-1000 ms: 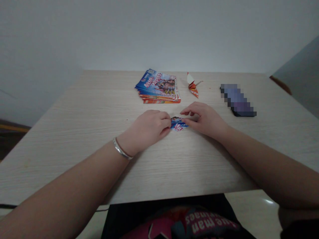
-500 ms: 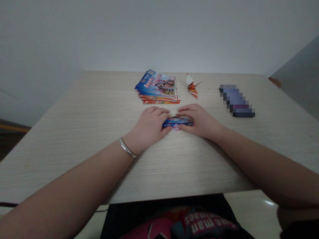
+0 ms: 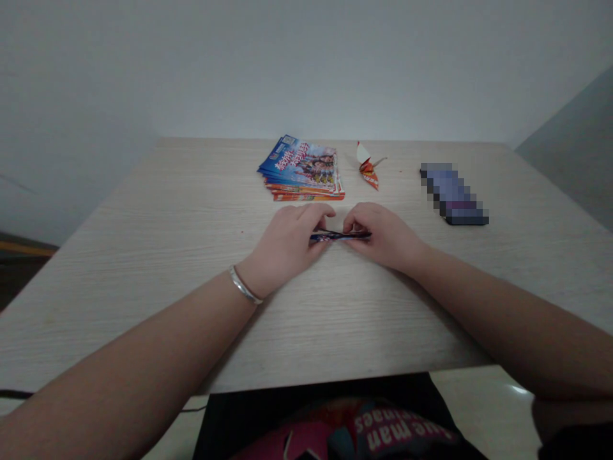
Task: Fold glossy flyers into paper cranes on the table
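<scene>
Between my two hands a folded piece of printed paper (image 3: 339, 236), dark blue with some red and white, stands edge-on just above the table. My left hand (image 3: 293, 237), with a silver bangle (image 3: 244, 285) at its wrist, pinches the left end between thumb and fingers. The right end is pinched by my right hand (image 3: 385, 235), its fingers curled behind the paper. Only a narrow strip of the paper shows; my fingers cover both ends.
Behind my hands lies a fanned stack of blue and orange printed leaflets (image 3: 301, 167). Right of it stands an orange and white folded paper crane (image 3: 368, 169). A blurred-out phone (image 3: 453, 193) lies farther right on the pale wooden table (image 3: 191, 211). A wall borders the table's back.
The paper's blue faces have closed into a thin edge-on strip. My right fingers have curled in, and my left index finger has lifted slightly away from the paper.
</scene>
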`<state>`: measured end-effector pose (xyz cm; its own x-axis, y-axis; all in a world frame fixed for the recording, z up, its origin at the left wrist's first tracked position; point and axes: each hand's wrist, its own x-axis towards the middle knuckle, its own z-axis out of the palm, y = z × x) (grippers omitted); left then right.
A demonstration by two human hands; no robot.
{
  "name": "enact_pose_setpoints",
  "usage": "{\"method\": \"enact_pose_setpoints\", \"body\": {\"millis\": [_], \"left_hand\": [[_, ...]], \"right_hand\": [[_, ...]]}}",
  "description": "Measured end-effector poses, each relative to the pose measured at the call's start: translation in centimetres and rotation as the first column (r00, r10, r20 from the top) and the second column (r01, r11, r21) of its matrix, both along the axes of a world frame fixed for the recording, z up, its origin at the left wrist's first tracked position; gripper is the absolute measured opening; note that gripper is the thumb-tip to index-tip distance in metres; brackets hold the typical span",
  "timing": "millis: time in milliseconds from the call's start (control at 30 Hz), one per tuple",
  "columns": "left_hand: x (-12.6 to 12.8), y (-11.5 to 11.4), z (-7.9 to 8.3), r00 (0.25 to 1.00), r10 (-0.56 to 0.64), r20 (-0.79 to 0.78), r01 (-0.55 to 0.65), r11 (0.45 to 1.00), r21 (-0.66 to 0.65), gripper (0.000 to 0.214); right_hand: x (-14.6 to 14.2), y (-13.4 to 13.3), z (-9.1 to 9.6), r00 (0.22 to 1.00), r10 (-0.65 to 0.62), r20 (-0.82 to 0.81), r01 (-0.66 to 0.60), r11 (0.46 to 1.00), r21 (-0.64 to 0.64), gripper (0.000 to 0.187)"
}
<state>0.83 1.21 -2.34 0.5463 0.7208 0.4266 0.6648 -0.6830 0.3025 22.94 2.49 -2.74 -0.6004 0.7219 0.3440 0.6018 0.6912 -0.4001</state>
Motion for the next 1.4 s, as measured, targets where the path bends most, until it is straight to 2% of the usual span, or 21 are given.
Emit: {"method": "enact_pose_setpoints", "body": {"millis": [133, 267, 400, 500, 767, 933, 1133, 1400], "left_hand": [[-0.1, 0.3, -0.1, 0.986, 0.002, -0.165, 0.016, 0.994, 0.107, 0.007], [-0.1, 0.5, -0.2, 0.973, -0.016, -0.229, 0.044, 0.992, 0.116, 0.010], [-0.2, 0.5, -0.2, 0.959, -0.089, -0.268, 0.120, 0.988, 0.098, 0.014], [-0.3, 0.5, -0.1, 0.951, -0.148, -0.270, 0.175, 0.982, 0.077, 0.019], [-0.6, 0.5, 0.5, 0.909, -0.207, -0.363, 0.240, 0.970, 0.047, 0.022], [0.0, -0.2, 1.1, 0.887, -0.180, -0.426, 0.209, 0.978, 0.023, 0.023], [0.3, -0.6, 1.3, 0.882, -0.167, -0.440, 0.162, 0.986, -0.049, 0.019], [0.2, -0.8, 1.3, 0.906, -0.113, -0.409, 0.082, 0.992, -0.092, 0.023]], "right_hand": [[-0.1, -0.2, 0.0, 0.996, 0.062, 0.057, -0.065, 0.996, 0.068, 0.011], [-0.3, -0.4, 0.0, 0.990, 0.071, 0.122, -0.088, 0.985, 0.147, 0.005], [-0.5, -0.6, -0.1, 0.972, 0.050, 0.231, -0.106, 0.965, 0.240, 0.013], [-0.5, -0.6, -0.1, 0.961, 0.021, 0.277, -0.097, 0.960, 0.263, 0.014], [0.7, -0.4, -0.2, 0.960, 0.177, 0.216, -0.230, 0.940, 0.252, 0.021], [0.7, -0.1, -0.2, 0.957, 0.194, 0.216, -0.252, 0.924, 0.287, 0.020], [0.9, 0.0, -0.1, 0.954, 0.192, 0.229, -0.245, 0.941, 0.231, 0.019], [0.3, -1.0, 0.4, 0.908, 0.091, 0.408, -0.233, 0.921, 0.313, 0.028]]}}
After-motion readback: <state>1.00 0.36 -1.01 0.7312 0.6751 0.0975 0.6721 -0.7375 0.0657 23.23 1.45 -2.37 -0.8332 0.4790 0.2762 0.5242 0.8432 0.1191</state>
